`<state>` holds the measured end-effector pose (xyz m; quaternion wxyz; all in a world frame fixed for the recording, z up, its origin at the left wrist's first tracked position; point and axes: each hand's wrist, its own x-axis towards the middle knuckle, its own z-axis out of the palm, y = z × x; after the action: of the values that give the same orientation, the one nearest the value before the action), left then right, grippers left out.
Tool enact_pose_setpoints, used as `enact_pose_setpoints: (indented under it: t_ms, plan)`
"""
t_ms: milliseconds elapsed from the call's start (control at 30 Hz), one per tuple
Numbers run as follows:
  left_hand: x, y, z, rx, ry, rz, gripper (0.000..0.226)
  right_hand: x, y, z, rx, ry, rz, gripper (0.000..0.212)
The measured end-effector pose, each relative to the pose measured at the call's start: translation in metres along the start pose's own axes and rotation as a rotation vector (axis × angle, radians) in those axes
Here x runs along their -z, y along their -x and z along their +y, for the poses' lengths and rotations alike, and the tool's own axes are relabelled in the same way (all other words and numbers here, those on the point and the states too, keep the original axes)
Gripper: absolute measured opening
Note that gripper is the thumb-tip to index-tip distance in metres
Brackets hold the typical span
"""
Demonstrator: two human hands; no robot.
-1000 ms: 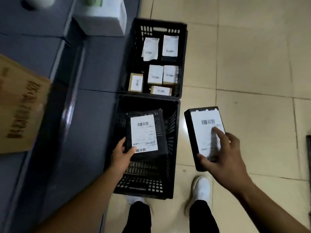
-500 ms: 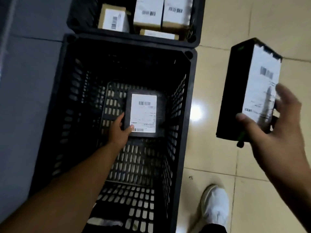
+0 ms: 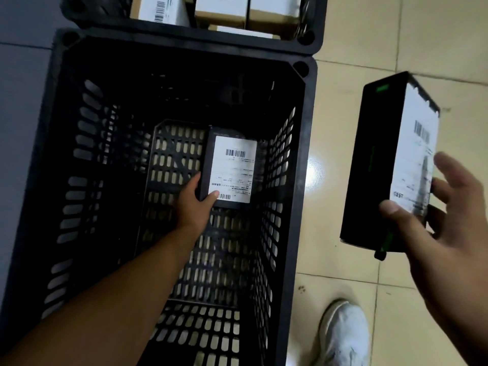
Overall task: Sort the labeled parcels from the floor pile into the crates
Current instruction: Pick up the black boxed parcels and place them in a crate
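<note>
A flat black parcel [image 3: 232, 170] with a white barcode label lies deep inside the near black slatted crate [image 3: 179, 54], at the far right of its floor. My left hand [image 3: 194, 204] reaches down into the crate and grips the parcel's near left corner, thumb on the label. A taller black parcel [image 3: 380, 165] with a white label and green marks is held upright over the tiled floor, right of the crate, by my right hand [image 3: 433, 223], thumb on its front edge and fingers behind.
A second black crate [image 3: 309, 38] stands just beyond, holding several white-labelled cardboard parcels [image 3: 221, 9]. Beige floor tiles [image 3: 396, 35] lie to the right. A grey surface [image 3: 21, 88] runs along the left. My white shoe [image 3: 343, 336] stands by the crate's near right corner.
The left hand has lowered the flat parcel from the crate's rim down to its floor. The right hand has tipped the taller parcel upright. The view has moved closer over the near crate.
</note>
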<state>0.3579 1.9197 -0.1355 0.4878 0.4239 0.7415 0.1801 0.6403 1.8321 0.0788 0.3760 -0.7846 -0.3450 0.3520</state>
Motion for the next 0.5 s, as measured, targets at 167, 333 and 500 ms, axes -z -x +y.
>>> enact_pose_setpoints:
  t_ms: [167, 333, 500]
  plan:
    - [0.013, 0.014, 0.032, -0.082, 0.035, 0.137, 0.074, -0.007, 0.009, -0.036, 0.059, 0.045, -0.066, 0.087]
    - [0.054, 0.072, 0.092, -0.147, 0.204, 0.162, 0.062, -0.026, 0.029, -0.089, 0.152, 0.149, -0.189, 0.095]
    - [0.111, 0.105, 0.12, -0.174, 0.215, 0.132, 0.064, -0.073, 0.041, -0.133, 0.214, 0.155, -0.289, 0.091]
